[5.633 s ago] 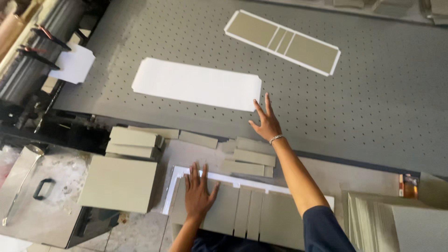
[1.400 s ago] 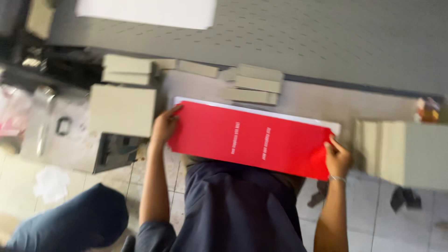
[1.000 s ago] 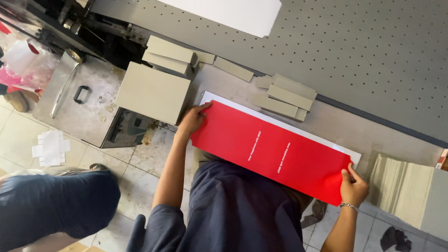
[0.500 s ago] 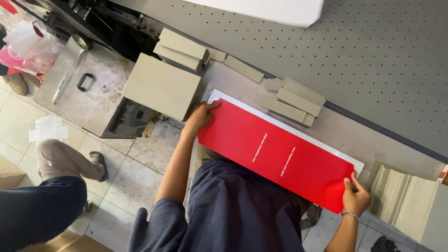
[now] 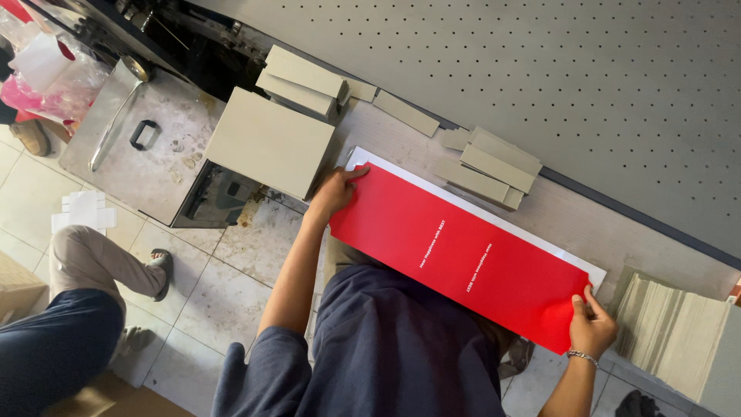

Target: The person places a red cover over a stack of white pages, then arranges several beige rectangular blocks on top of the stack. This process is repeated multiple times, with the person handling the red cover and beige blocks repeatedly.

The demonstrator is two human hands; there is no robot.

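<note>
Red sheet (image 5: pixel 463 255), left hand (image 5: pixel 332 193) and right hand (image 5: pixel 590 328) fingers gripping opposite ends

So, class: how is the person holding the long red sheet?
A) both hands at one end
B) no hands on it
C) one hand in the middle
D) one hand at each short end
D: the left hand grips one short end of the red sheet, the right hand the other.

Pale tiled floor (image 5: pixel 231 301) lies below a grey perforated table (image 5: pixel 587 85).

one red sheet (image 5: pixel 463 255), two hands, one metal tray (image 5: pixel 131 150)
</note>
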